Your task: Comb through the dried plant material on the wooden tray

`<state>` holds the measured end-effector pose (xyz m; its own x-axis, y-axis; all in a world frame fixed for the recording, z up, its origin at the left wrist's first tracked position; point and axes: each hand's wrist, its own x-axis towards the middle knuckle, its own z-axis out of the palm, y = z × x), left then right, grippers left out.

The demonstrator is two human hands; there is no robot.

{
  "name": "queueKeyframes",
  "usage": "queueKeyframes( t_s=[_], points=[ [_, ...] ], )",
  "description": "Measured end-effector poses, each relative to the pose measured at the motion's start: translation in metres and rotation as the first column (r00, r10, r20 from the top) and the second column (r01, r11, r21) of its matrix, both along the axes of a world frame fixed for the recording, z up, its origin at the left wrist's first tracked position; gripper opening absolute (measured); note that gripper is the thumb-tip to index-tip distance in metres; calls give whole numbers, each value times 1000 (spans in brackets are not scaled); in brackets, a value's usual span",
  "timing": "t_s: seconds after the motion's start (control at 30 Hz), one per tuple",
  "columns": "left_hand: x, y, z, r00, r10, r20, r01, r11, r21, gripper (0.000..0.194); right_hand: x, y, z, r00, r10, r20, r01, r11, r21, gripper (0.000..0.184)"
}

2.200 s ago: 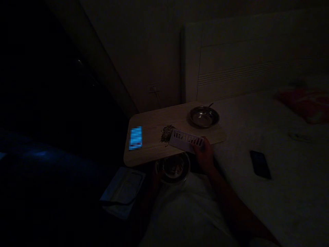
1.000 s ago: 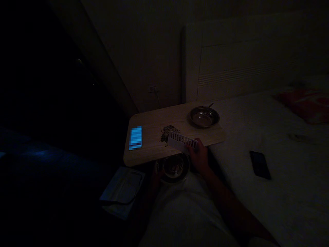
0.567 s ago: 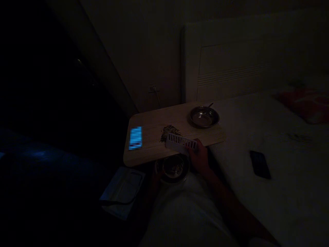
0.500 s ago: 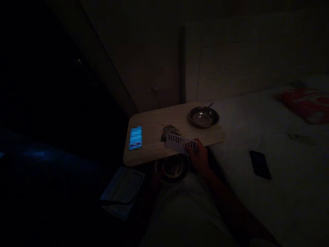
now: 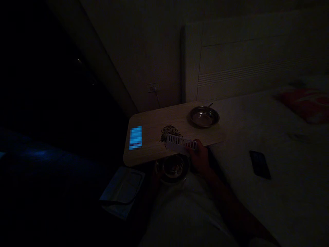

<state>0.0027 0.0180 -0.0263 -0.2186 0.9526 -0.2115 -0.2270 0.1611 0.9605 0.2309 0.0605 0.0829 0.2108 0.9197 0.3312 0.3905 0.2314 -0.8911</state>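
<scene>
My right hand [image 5: 199,156] is closed around the end of a pale, flat piece with a row of slots [image 5: 177,146]. Its far end touches or hovers just over a small heap of dark and light bits, like seeds or husks [image 5: 169,132], on the wooden tabletop [image 5: 149,120]. Below the table's front edge is a round metal bowl [image 5: 186,173] with some bits inside. My left hand [image 5: 157,173], very dim, grips this bowl at its left rim; most of its fingers are lost in shadow.
A second metal bowl [image 5: 204,117] with a spoon handle sits at the table's back right. A lit, blurred-out screen [image 5: 135,138] lies at the left. A dark phone [image 5: 260,164] rests on the bed [image 5: 239,137]. Left of my legs is a pale bag-like item [image 5: 123,188].
Both hands, the slotted piece and the bowls stay nearly where they were. The picture has become a little darker.
</scene>
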Motion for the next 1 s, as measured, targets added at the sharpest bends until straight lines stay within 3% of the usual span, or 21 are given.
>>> queueKeyframes(
  t_s=[0.23, 0.67, 1.0],
  points=[
    [1, 2, 0, 1000, 7, 16, -7, 999, -39, 77, -2, -1, 1, 998, 65, -23, -66, 998, -19, 14],
    [-7, 6, -15, 1000, 21, -14, -22, 998, -61, 78, -1, 6, -6, 994, -106, -16, 106, 994, 19, 14],
    [-7, 9, -17, 1000, 12, -21, -13, 1000, -7, 86, -10, 12, 0, 999, -46, -20, 46, 998, 44, 10]
  ],
)
